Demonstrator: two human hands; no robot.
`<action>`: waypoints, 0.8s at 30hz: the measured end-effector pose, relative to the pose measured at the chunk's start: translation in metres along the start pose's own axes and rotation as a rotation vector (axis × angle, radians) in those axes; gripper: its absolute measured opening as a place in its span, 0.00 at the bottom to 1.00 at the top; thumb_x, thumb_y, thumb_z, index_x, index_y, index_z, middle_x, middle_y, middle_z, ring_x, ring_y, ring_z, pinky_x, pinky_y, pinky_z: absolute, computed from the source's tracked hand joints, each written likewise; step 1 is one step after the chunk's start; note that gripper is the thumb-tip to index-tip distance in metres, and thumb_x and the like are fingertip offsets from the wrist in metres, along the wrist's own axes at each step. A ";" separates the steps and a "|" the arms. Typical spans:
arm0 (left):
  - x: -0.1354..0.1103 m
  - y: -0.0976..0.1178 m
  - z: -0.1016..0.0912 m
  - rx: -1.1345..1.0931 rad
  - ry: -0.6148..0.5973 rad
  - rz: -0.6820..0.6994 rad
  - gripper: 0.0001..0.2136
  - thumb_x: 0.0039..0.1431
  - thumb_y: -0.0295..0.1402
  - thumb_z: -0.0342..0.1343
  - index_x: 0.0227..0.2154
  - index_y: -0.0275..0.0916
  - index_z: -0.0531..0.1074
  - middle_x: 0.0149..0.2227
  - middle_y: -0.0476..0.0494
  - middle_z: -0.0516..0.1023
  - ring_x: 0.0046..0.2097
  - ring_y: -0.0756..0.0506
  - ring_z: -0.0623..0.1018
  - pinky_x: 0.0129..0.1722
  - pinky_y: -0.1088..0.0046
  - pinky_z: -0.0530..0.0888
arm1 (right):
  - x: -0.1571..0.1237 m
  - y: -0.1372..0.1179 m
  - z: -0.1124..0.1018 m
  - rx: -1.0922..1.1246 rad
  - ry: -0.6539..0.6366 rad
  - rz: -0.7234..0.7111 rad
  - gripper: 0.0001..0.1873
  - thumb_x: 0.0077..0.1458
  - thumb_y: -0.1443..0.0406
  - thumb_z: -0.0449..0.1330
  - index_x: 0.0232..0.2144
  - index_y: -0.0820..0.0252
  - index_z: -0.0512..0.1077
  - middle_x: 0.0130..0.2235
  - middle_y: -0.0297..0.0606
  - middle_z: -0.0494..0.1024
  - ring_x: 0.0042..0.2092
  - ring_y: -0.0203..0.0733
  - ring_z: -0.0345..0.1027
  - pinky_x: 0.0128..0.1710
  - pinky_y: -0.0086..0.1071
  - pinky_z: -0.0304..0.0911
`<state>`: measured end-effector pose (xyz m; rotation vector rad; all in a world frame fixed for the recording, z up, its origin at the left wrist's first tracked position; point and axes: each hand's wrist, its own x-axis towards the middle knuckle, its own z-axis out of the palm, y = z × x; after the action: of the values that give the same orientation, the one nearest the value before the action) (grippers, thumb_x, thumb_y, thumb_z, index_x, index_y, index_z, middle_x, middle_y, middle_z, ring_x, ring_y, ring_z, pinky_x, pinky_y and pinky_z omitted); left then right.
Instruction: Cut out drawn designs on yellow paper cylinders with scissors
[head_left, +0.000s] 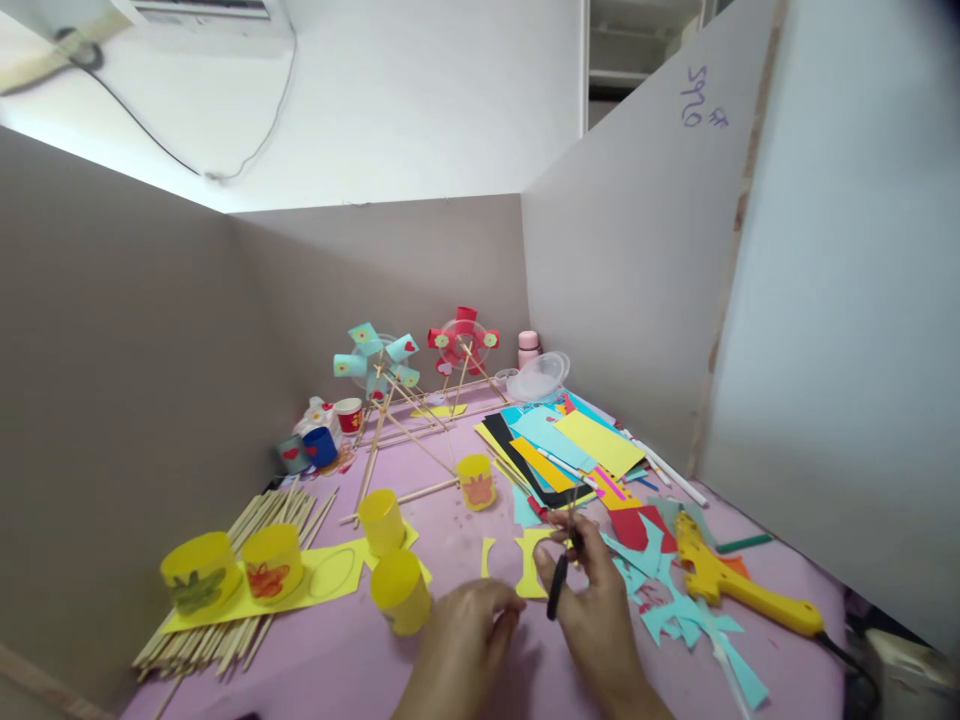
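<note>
Closest up are two hands, both on the near side of the paper stack [559,445], which I'll use as the landmark. Right hand [600,600] is wrapped around scissors [556,587], blades pointing away toward the stack, probably so they stay clear of the other fingers. Left hand [472,630] is curled; can't tell if it's pinching anything small. Everything's on a pink table [442,540]. Biggest builds are the blue wheel [379,362] and red wheel [461,345], back left of the stack, likely parked there to free up working space. Stick pile [217,650] is well left of it, with a yellow strip over the top. Glue gun [739,585] sits right and nearer, I'd guess for easy reach. Five yellow cups stand left, the closest cup [401,595] just beside the left hand. Smallest, the yellow offcut [534,570] lies just nearer than the stack, by the scissors.
</note>
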<state>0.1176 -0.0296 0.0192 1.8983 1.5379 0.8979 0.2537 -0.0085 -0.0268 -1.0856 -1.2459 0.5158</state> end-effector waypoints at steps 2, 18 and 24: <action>-0.008 0.000 -0.001 0.065 -0.006 0.003 0.10 0.50 0.35 0.55 0.16 0.42 0.75 0.22 0.42 0.80 0.28 0.39 0.77 0.31 0.65 0.68 | 0.001 -0.004 0.000 0.168 -0.090 0.171 0.16 0.54 0.59 0.57 0.44 0.58 0.63 0.43 0.46 0.72 0.43 0.50 0.68 0.41 0.42 0.64; -0.009 -0.082 -0.065 -0.376 0.492 -0.284 0.20 0.53 0.46 0.52 0.42 0.35 0.70 0.45 0.35 0.76 0.47 0.39 0.76 0.44 0.65 0.72 | -0.011 -0.007 0.007 0.299 -0.289 0.419 0.18 0.52 0.54 0.59 0.42 0.56 0.65 0.27 0.31 0.71 0.27 0.38 0.63 0.27 0.28 0.60; -0.011 -0.079 -0.054 -0.432 0.387 -0.271 0.20 0.50 0.43 0.57 0.42 0.34 0.73 0.46 0.34 0.78 0.49 0.37 0.75 0.46 0.65 0.71 | -0.013 0.002 0.012 0.261 -0.404 0.457 0.21 0.51 0.52 0.60 0.41 0.58 0.64 0.27 0.31 0.70 0.27 0.38 0.63 0.26 0.29 0.60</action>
<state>0.0257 -0.0238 -0.0079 1.2294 1.6004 1.3936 0.2393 -0.0142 -0.0354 -1.0733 -1.2269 1.2614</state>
